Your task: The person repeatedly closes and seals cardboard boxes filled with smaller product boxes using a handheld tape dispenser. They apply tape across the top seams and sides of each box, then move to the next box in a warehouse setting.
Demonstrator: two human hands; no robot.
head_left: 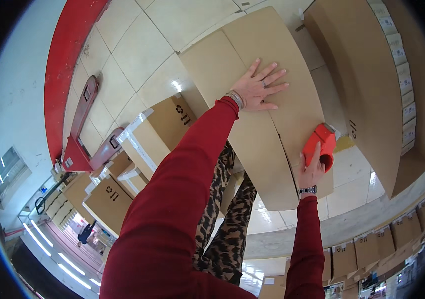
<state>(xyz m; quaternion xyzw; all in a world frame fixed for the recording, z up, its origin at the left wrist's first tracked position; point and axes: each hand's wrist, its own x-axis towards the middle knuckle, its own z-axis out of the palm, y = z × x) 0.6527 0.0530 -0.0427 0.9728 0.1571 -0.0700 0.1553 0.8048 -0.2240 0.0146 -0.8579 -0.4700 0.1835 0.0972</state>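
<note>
Red sleeves (172, 184): nearest the camera, both reaching forward from the lower edge, the left one over the patterned trousers (225, 241).
Right hand (312, 172): wrapped around the red tape dispenser (322, 139), one finger laid along its body, apparently to steer it; the wristwatch (307, 190) sits just behind.
Tape dispenser: directly ahead of the right hand, at the carton's right edge toward its near corner, and well apart from the left hand. Its underside is hidden, so I cannot tell whether it touches the cardboard.
Left hand (261, 88): palm down, fingers spread wide, lying across the middle seam. The flat pose looks meant to keep the flaps level and the box steady.
Carton (217, 62): under the left hand, standing on the tiled floor (140, 50). Its top flaps meet along a seam running from the far edge to the near edge, with a thin dark gap at the near half.
Neighbouring boxes: taped cartons (170, 122) off its left edge; beyond its right edge, a larger open carton (352, 65) holding a row of white boxes (404, 82).
Farther off: a red pallet jack (90, 159) on the floor at left, lined-up cartons (366, 249) at lower right, another person (87, 233) in the distance.
</note>
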